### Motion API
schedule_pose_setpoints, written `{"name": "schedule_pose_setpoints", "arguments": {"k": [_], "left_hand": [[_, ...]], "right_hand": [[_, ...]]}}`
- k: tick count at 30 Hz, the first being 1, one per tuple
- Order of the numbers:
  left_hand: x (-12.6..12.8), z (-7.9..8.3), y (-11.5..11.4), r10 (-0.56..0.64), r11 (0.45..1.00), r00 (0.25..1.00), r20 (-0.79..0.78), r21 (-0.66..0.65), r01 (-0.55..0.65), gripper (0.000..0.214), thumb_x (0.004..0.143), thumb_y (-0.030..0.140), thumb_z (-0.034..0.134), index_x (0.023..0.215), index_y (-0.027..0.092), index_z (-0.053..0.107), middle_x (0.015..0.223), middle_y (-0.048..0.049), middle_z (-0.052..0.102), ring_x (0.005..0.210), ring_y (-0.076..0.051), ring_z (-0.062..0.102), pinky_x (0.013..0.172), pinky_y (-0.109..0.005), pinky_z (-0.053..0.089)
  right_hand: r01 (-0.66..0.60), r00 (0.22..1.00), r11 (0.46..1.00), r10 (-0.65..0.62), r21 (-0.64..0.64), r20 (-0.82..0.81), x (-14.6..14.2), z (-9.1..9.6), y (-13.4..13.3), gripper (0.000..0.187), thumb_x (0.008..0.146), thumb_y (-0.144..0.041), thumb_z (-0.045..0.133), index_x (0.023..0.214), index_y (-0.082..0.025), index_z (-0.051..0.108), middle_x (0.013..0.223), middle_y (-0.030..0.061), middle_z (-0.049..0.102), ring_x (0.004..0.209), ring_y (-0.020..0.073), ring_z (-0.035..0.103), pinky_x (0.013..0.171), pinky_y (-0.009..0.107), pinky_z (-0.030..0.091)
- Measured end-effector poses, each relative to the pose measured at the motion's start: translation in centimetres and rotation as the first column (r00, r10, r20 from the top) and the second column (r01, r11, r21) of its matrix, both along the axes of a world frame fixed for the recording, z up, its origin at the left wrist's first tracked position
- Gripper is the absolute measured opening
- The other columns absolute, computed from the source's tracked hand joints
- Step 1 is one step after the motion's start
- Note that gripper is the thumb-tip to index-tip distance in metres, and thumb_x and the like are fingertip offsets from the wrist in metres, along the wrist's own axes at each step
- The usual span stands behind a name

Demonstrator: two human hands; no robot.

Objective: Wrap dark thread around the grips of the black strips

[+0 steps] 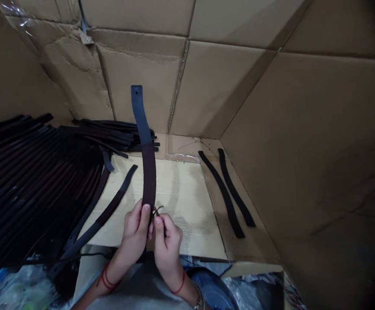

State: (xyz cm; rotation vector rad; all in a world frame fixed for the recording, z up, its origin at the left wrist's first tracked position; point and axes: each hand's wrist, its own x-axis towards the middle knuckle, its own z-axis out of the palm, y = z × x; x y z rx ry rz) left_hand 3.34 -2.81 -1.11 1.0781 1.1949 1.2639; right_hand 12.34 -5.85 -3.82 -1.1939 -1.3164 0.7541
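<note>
Down by the person's lap sits a blue rounded container [211, 288], its contents hidden from me, and above it the left hand [135, 228] has its fingers wrapped round the lower part of a dark strap [149, 172] while the right hand [168, 241] pinches a thin dark strand [157, 211] beside it. The strap rises over a pale board [187, 193], a mark by its end hole too small to read. Two black strips [230, 206] lie rightward, a dark pile [35, 181] leftward, cardboard walls [232, 86] behind.
</note>
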Motion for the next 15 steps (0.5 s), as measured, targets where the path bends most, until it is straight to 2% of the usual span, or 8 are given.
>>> {"name": "schedule_pose_setpoints", "arguments": {"k": [3,5,8,11,15], "left_hand": [[-1.0,0.4,1.1,0.109,0.993,0.994,0.02,0.034,-0.109,0.038,0.092,0.056,0.043,0.084,0.02,0.05,0.044,0.0095,0.042,0.033,-0.007,0.038,0.033,-0.016,0.031],[-1.6,0.5,1.7,0.133,0.99,0.991,0.023,0.036,-0.134,0.038,0.092,0.057,0.041,0.085,0.021,0.049,0.044,0.0099,0.042,0.033,-0.007,0.038,0.033,-0.016,0.031],[-1.7,0.2,1.9,0.084,0.996,0.996,0.023,0.021,-0.084,0.039,0.09,0.058,0.044,0.084,0.02,0.05,0.043,0.0097,0.043,0.032,-0.007,0.038,0.032,-0.016,0.031],[-1.1,-0.3,2.0,0.005,1.0,0.999,0.037,0.0,-0.005,0.041,0.088,0.06,0.046,0.082,0.019,0.05,0.042,0.0095,0.043,0.032,-0.007,0.038,0.032,-0.016,0.031],[0.2,-1.3,3.6,-0.076,0.996,0.994,0.076,-0.044,0.08,0.041,0.086,0.06,0.049,0.082,0.019,0.051,0.044,0.0091,0.045,0.033,-0.008,0.04,0.032,-0.017,0.033]], "right_hand": [[0.038,0.999,0.999,-0.037,-0.039,0.039,1.0,-1.0,-0.4,0.034,0.1,-0.032,0.041,0.068,-0.02,0.046,0.056,-0.0061,0.035,0.05,0.0101,0.035,0.049,0.025,0.025],[0.03,0.999,0.993,-0.029,-0.112,0.015,1.9,-1.5,-0.1,0.035,0.099,-0.038,0.039,0.069,-0.02,0.046,0.057,-0.0062,0.032,0.051,0.0108,0.033,0.048,0.025,0.024],[0.005,1.0,0.982,-0.006,-0.191,-0.005,2.9,-1.4,1.4,0.037,0.097,-0.047,0.04,0.076,-0.019,0.052,0.057,-0.0061,0.034,0.049,0.0112,0.033,0.046,0.024,0.026],[-0.017,0.999,0.976,0.026,-0.217,0.039,3.3,-1.1,3.1,0.037,0.09,-0.053,0.051,0.087,-0.017,0.061,0.055,-0.0063,0.041,0.045,0.0109,0.035,0.044,0.023,0.029],[0.081,0.985,0.967,-0.04,-0.242,0.17,5.1,-1.6,4.7,0.038,0.093,-0.05,0.047,0.096,-0.016,0.064,0.06,-0.0018,0.055,0.05,0.0136,0.048,0.048,0.024,0.037]]}}
